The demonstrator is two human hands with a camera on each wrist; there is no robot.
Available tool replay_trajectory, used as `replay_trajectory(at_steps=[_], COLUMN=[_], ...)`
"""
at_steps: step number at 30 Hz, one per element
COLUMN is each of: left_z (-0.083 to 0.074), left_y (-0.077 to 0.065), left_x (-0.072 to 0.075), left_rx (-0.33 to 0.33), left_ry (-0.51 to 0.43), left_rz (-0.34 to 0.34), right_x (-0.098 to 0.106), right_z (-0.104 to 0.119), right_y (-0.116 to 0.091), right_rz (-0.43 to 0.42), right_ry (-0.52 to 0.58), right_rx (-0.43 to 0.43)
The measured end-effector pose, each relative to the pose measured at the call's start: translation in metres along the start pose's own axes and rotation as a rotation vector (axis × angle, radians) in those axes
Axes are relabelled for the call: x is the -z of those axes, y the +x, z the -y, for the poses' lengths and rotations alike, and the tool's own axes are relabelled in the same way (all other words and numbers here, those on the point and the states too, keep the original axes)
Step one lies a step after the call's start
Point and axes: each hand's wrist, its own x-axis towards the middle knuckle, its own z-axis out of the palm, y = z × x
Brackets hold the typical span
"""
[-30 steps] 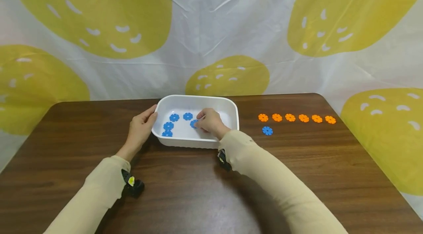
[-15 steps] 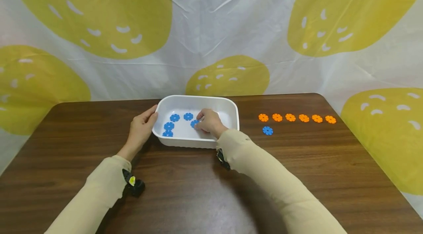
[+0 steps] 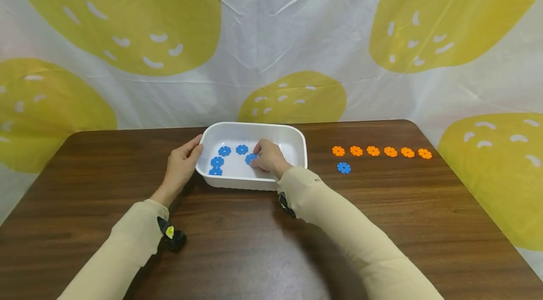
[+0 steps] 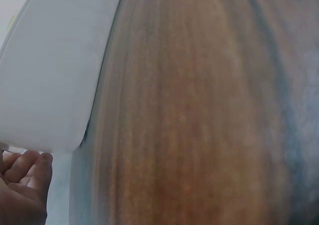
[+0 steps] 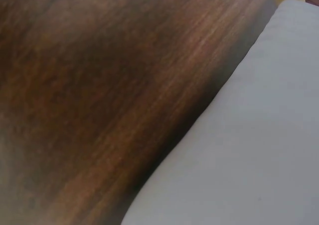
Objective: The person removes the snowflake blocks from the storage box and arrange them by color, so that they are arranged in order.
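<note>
A white plastic tub [image 3: 237,184] stands near the table's far edge. My left hand [image 3: 179,167] holds its left side at the rim; the left wrist view shows curled fingers [image 4: 40,172] against the tub's wall. Inside the tub, my right hand [image 3: 270,156] pinches a blue notched disc [image 3: 249,159], partly covered by the fingers. Several other blue notched discs lie on the tub floor, among them one blue disc [image 3: 242,150] at the back and another [image 3: 217,161] at the left. The right wrist view shows mainly the tub's outer wall [image 5: 239,135].
Right of the tub, several orange notched discs [image 3: 373,151] form a row on the brown wooden table [image 3: 237,243]. A single blue disc [image 3: 344,168] lies in front of the row's left end. A white curtain [image 3: 297,27] with yellow fruit prints hangs behind.
Almost nothing differs. The right hand stays at the same blue disc with only a slight shift of its fingers, and the left hand keeps its place on the tub.
</note>
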Motion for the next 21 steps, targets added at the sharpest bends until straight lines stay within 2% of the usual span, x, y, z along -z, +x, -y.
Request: replay_trajectory(at_steps=[21], left_z=[0.0], left_y=[-0.0004], left_x=[0.0002], left_rx=[0.003], left_ry=[-0.002], left_rz=[0.001], right_x=[0.0002], right_z=[0.0], right_y=[-0.002], right_rz=[-0.005], right_ry=[0.026], right_rx=[0.023])
